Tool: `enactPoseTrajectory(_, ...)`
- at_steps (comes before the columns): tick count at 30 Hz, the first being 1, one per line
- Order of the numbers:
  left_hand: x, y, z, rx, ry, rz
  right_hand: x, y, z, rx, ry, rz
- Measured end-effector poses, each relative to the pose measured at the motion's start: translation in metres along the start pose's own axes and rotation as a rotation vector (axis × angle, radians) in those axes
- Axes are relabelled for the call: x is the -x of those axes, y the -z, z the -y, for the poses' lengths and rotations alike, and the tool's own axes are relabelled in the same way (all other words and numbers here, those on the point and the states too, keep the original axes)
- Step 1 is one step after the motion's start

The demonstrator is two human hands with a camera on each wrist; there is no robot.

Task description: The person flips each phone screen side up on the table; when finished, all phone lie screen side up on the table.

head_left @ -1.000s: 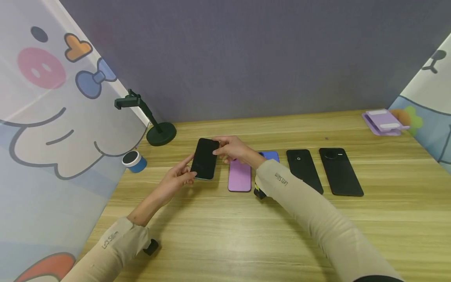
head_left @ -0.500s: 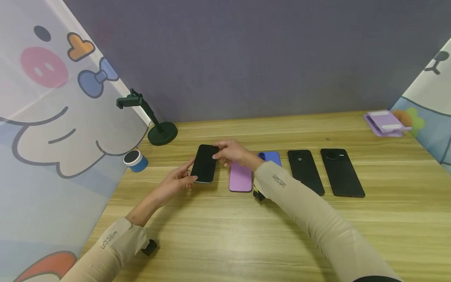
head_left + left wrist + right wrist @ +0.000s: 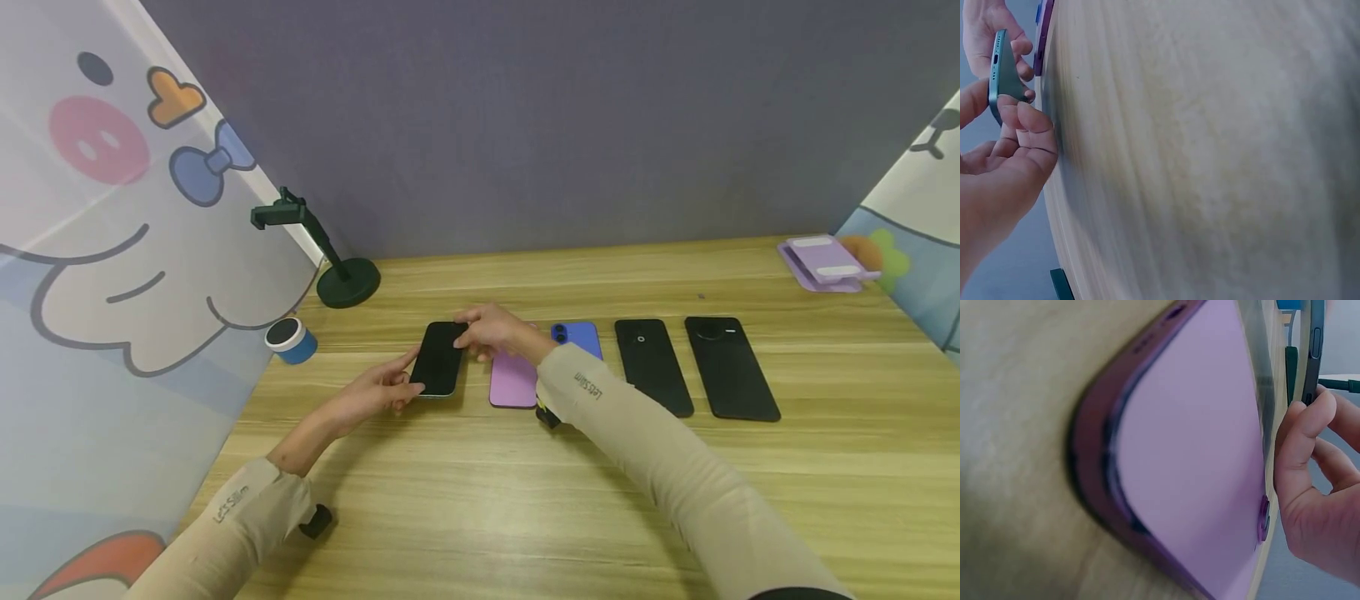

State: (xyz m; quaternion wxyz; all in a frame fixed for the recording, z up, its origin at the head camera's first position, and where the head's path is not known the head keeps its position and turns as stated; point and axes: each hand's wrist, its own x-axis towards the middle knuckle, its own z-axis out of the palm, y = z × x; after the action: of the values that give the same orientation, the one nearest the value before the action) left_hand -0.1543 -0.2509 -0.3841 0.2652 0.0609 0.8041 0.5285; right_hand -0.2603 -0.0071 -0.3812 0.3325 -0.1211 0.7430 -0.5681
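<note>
Both hands hold a smartphone [image 3: 437, 360], its black screen facing up. Its green-teal body [image 3: 1009, 78] and bottom edge with the charging port show in the left wrist view. My left hand [image 3: 369, 393] pinches the lower left corner, thumb on the screen side and fingers beneath. At the upper right edge, my right hand [image 3: 491, 332] pinches it between thumb and fingers. Close under the right hand, a pink-purple phone [image 3: 513, 382] lies back up on the table; in the right wrist view its back [image 3: 1191, 444] fills the middle.
Right of these lie a blue phone [image 3: 581, 335], partly covered by the right sleeve, and two black phones, one nearer [image 3: 654, 367] and one farther right [image 3: 731, 367]. A dark green stand [image 3: 347, 283] and a blue-white jar [image 3: 292, 342] stand left; a lilac folding stand [image 3: 825, 262] sits back right.
The held phone has moved down and toward the person, both hands going with it. The view has shifted slightly; the other phones stay in place.
</note>
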Motion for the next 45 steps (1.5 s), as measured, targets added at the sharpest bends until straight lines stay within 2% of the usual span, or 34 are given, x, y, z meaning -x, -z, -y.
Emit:
enactPoseTrajectory(4,-0.002,0.001,0.0,-0.019,0.013,0.031,0.0,-0.001,0.001,0.006,-0.038,0.011)
enactPoseTrajectory(13,-0.006,0.005,0.0,-0.117,0.039,0.067,0.001,-0.004,0.005,0.038,-0.09,-0.026)
enactPoseTrajectory(23,-0.01,0.003,-0.002,-0.196,0.032,0.081,0.001,-0.004,0.007,0.133,-0.09,-0.064)
enactPoseTrajectory(29,-0.011,0.002,-0.005,-0.202,0.051,0.087,0.0,-0.001,0.008,0.205,-0.09,-0.055)
enactPoseTrajectory(38,-0.01,0.001,-0.011,-0.214,0.031,0.1,0.002,-0.002,0.009,0.292,-0.063,-0.063)
enactPoseTrajectory(45,-0.011,0.001,-0.011,-0.243,0.052,0.11,0.001,-0.004,0.009,0.32,-0.054,-0.063)
